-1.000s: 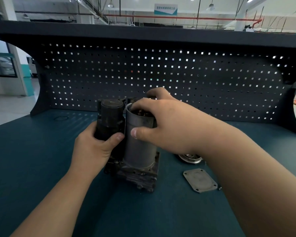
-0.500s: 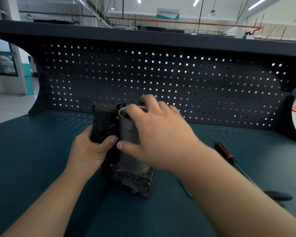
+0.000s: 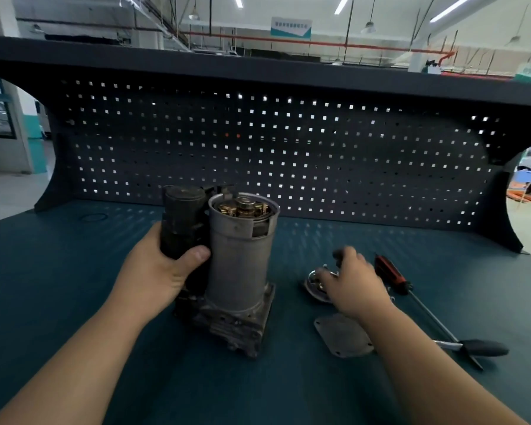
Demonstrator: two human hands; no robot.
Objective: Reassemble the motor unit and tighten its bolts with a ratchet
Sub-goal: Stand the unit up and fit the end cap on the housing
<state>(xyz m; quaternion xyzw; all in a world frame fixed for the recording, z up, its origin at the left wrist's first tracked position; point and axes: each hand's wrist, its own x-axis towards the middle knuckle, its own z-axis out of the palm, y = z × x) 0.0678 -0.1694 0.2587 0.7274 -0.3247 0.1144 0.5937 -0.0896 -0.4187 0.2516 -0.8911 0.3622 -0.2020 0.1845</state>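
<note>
Head view: the motor unit (image 3: 227, 320) stands upright on the blue-green bench (image 3: 59, 271), close in front of the person. The left hand (image 3: 160, 271) grips its dark cylinder (image 3: 183, 222), thumb wrapped across the front, beside the silver housing (image 3: 239, 259), whose open top shows brass parts. The right hand (image 3: 354, 285), blurred, is curled over the round end cap (image 3: 314, 289) lying to the right; whether it has hold of it I cannot tell.

The step looks like fetching that cap. It is best lifted by its rim and lowered squarely onto the housing while the left hand steadies the unit.

A flat plate (image 3: 342, 335), a red-handled screwdriver (image 3: 391, 274) and a black-handled tool (image 3: 485, 348), probably the ratchet, lie nearby. A dark pegboard (image 3: 288, 142) backs the bench, with a strip-lit workshop hall behind it.
</note>
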